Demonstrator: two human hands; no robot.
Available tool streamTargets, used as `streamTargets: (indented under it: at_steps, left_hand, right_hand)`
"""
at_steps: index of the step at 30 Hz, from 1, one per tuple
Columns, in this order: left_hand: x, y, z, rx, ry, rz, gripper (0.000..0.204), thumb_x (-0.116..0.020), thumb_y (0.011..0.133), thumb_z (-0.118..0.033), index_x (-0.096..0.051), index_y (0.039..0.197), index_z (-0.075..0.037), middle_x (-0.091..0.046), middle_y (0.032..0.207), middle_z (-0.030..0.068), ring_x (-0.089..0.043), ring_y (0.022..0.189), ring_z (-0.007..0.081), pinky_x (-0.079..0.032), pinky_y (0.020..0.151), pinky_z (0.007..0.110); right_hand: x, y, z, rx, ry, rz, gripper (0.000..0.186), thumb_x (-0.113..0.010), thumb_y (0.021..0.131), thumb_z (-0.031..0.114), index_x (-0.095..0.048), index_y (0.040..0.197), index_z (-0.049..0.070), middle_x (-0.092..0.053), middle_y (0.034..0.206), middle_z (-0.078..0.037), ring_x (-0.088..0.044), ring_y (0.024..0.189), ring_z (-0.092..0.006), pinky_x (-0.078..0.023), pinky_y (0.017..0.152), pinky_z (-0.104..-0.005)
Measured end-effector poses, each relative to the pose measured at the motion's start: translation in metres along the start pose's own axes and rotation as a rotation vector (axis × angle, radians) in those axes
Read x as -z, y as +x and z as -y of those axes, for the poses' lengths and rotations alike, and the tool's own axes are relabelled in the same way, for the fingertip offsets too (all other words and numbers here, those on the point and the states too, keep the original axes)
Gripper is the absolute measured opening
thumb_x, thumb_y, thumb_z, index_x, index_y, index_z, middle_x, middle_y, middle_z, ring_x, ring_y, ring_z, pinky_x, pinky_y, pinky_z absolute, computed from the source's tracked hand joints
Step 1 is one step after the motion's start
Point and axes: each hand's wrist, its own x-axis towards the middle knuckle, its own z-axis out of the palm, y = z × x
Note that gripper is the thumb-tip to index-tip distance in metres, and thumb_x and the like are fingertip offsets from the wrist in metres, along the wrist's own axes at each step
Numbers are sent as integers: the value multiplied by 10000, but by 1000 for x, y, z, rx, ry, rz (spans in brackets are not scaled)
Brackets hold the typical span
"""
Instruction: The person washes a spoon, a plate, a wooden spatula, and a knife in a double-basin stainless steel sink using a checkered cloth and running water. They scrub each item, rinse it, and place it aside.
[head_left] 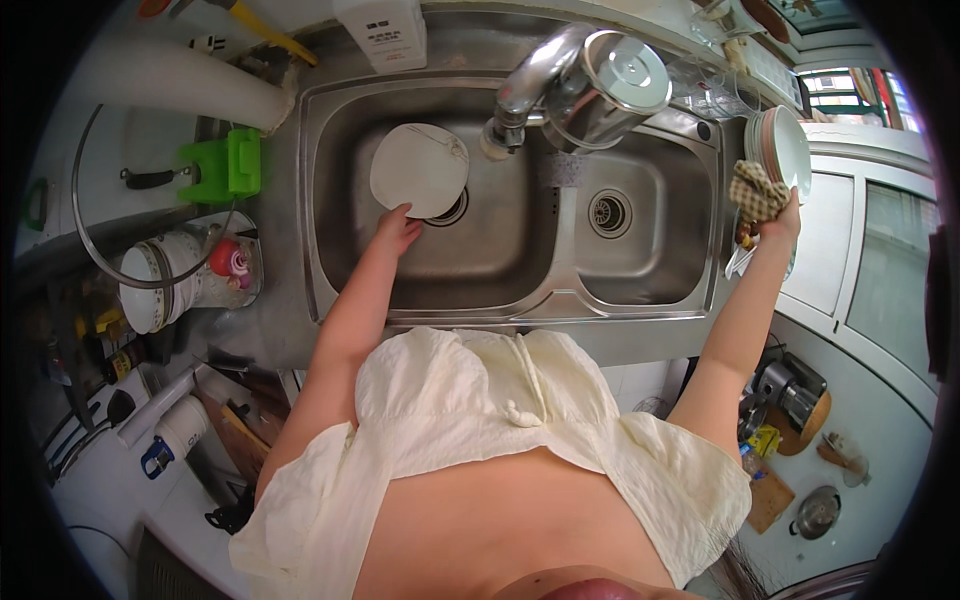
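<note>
At far left, a bright green holder [225, 165] stands beside a black-handled utensil [152, 179]. Below it, patterned white bowls [150, 285] lie nested on their sides, next to a clear container [252, 262] in which a red round item [226, 255] and a purple-and-white one [240, 282] are visible.

The left hand [402, 230] reaches into the left basin [480, 255], its thumb and fingers pinching the near rim of a white plate [415, 168]. The plate lies face up to the viewer, nearly round, so that no marked long axis shows; its fine line decoration points toward the upper right. Its near edge partly covers the drain [450, 210].

At center, the faucet [540, 75] slants down and leftward, its spout over the left basin. Beside it stands a lidded steel canister [610, 95], contents hidden. The right basin [650, 245] has a round strainer [609, 212].

At right, the right hand [785, 218] grips a bunched checked cloth [757, 190] against a plate stack [780, 145]. The stacked plates stand on edge, faces turned rightward, long axis running away from the person. Most fingers are hidden; whether they also clasp a plate cannot be told.
</note>
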Motion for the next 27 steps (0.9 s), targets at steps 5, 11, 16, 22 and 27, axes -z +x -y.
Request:
streamTargets:
  at_steps: [5,11,16,22,27]
  left_hand:
    - [-16,18,1,0,-148,-45,375,-522,842,-159,-402,1182,-56,-503,1104,136,-547,952,285,-488,787,392]
    - [-35,-22,-20,-347,101,-135,242,-474,842,-104,-475,1074,-35,-575,966,145,-611,741,265,-538,598,355]
    - [-19,-61,-37,-967,979,-532,147,-482,836,-116,-470,941,-14,-575,911,201,-594,732,346,-495,581,429]
    - [6,-105,-50,-1233,1023,-663,111,-458,855,-117,-458,926,-32,-570,940,202,-571,747,389,-471,567,455]
    - [-20,-139,-36,-768,198,-96,210,-443,870,-95,-455,1057,1,-561,1009,174,-612,795,312,-550,581,386]
  right_hand:
    - [7,-99,-20,66,-84,149,288,-501,879,318,-572,790,53,-588,757,-49,-584,718,-182,-496,654,-333]
    - [-7,-171,-70,67,-165,249,270,-510,883,256,-578,724,49,-567,692,-26,-548,632,-125,-451,580,-262]
    - [-45,-206,-106,202,-310,394,198,-545,864,197,-601,788,23,-579,716,-13,-531,639,-75,-429,595,-217]
    - [-132,-252,-124,658,-977,416,344,-616,790,243,-547,1077,67,-625,796,-117,-593,732,-201,-455,665,-305]
    - [-175,-237,-142,753,-1304,419,455,-503,795,308,-445,1169,55,-617,863,-209,-588,823,-381,-460,716,-453]
